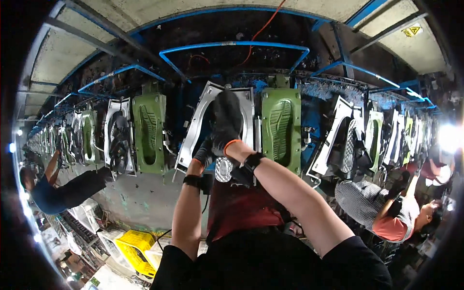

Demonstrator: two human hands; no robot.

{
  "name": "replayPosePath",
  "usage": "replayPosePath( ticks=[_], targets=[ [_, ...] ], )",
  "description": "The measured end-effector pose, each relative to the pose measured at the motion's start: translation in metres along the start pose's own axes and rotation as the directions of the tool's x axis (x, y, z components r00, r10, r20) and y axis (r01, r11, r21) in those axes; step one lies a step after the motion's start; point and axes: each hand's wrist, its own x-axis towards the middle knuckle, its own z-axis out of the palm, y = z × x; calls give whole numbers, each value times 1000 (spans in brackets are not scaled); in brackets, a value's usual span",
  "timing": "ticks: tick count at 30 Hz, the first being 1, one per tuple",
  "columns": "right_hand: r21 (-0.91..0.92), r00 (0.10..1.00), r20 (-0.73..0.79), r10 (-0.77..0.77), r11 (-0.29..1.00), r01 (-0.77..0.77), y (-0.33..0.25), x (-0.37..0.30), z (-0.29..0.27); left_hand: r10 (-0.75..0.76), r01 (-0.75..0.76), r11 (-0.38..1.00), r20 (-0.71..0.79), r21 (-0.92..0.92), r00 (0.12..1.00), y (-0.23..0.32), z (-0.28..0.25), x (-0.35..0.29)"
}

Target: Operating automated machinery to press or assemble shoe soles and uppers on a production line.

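Note:
My left hand, in a dark glove with an orange cuff, closes against the lower side of a dark shoe-shaped piece. My right hand, gloved alike, is wrapped round the same piece from above. The piece stands upright over a silver mould frame that is tilted and open around it. Dark gloves against dark material hide most of my fingers. Just below my hands a light grey patterned sole shows; whether it belongs to the held piece I cannot tell.
Green sole moulds stand left and right of the silver frame, within a long row of moulds. A blue bar spans above. One co-worker bends in at left, another at right. A yellow crate sits behind.

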Motion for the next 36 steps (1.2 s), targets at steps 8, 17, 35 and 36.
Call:
replayPosePath(
  ticks=[8,17,35,36],
  targets=[
    [463,948,307,-87,884,-68,-45,-92,24,-61,171,947,-372,273,926,-7,-22,-24],
    [566,820,377,431,594,-572,-1,-70,-46,186,-101,979,-588,175,787,-78,-11,15],
    [310,737,565,370,733,-605,25,-81,-57,455,64,534,-350,843,819,-12,59,-8],
    [320,872,458,172,884,-342,25,-66,-44,445,87,-131,-20,987,895,2,68,-22]
  ],
)
